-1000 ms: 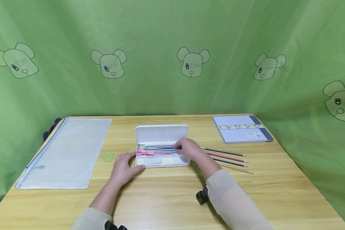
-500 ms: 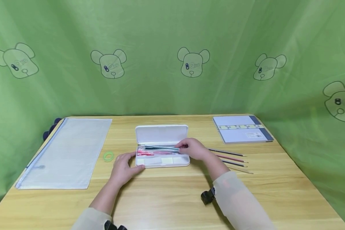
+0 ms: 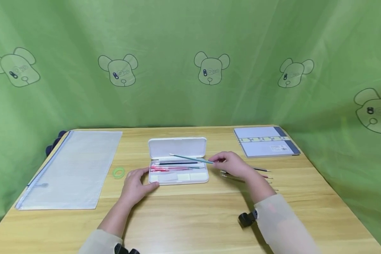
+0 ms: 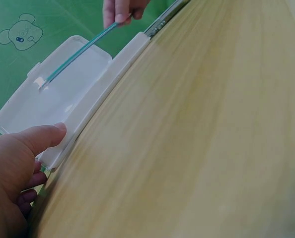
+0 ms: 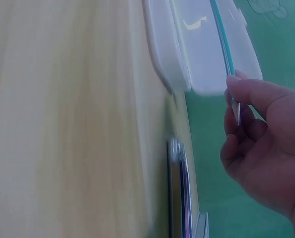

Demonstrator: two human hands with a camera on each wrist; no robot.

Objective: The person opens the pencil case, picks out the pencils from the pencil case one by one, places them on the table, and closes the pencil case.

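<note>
A white pencil case [image 3: 195, 177] lies with its lid raised in the middle of the table. My left hand [image 3: 134, 187] holds its left end, the thumb on the front edge and the other fingers round the side. Over the right part of the case, my right hand [image 3: 232, 165] pinches a teal pencil [image 3: 190, 157] near its right end; the pencil slants up to the left, as the left wrist view also shows. Inside the case are a dark pencil [image 3: 177, 163], pink-red pens [image 3: 165, 169] and pale pieces [image 3: 168, 177] in the front compartment.
Several pencils [image 3: 235, 179] lie right of the case, partly hidden by my right arm. A notebook [image 3: 260, 150] with a patterned band sits at the back right. On the left are a green ring [image 3: 118, 169] and a translucent zip pouch [image 3: 70, 169].
My right hand has moved right and lifted the teal pencil out of the case. The dark pencil stays inside. My left hand keeps its place on the case.
</note>
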